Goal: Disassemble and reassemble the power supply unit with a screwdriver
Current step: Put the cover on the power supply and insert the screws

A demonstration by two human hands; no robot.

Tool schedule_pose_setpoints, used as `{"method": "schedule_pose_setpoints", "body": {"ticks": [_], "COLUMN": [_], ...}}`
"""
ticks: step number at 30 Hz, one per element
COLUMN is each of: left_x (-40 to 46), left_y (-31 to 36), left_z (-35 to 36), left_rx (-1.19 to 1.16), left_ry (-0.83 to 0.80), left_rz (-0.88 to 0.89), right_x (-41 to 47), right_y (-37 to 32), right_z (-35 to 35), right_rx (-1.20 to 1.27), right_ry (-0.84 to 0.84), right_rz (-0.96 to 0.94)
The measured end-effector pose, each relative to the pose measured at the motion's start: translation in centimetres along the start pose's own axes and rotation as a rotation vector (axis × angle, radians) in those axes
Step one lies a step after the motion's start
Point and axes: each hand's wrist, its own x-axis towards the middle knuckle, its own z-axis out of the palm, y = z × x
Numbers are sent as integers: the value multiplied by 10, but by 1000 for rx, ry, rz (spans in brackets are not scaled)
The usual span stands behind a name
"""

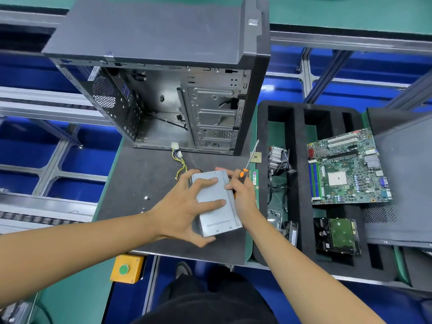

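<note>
A grey metal power supply unit (216,216) lies on the dark mat in front of the open computer case (163,90). My left hand (180,211) grips it from the left, fingers spread over its top and thumb under its near corner. At its right edge, my right hand (243,192) holds a screwdriver (247,163) with an orange and black handle, the shaft pointing up and away. The fingers of that hand also touch the unit's far right corner. Yellow and black cables (180,160) run from the unit toward the case.
A small screw (146,197) lies on the mat left of the unit. A black foam tray (299,183) on the right holds a motherboard (348,167), a hard drive (336,235) and a heatsink (277,157). A case side panel (406,183) lies far right. A yellow button box (127,268) hangs at the near edge.
</note>
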Motion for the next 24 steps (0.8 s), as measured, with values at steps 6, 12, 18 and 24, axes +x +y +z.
{"method": "schedule_pose_setpoints", "body": {"ticks": [6, 12, 18, 24], "left_x": [15, 12, 13, 13], "left_y": [8, 14, 12, 15], "left_z": [-5, -3, -6, -2], "left_rx": [73, 58, 81, 111], "left_ry": [-58, -105, -85, -106], "left_rz": [2, -67, -37, -55], "right_x": [2, 0, -2, -2], "right_y": [-7, -9, -9, -10], "right_z": [-6, -5, -3, 0], "right_rx": [-61, -127, -144, -118], "right_ry": [15, 40, 43, 47], "right_rz": [75, 52, 46, 35]}}
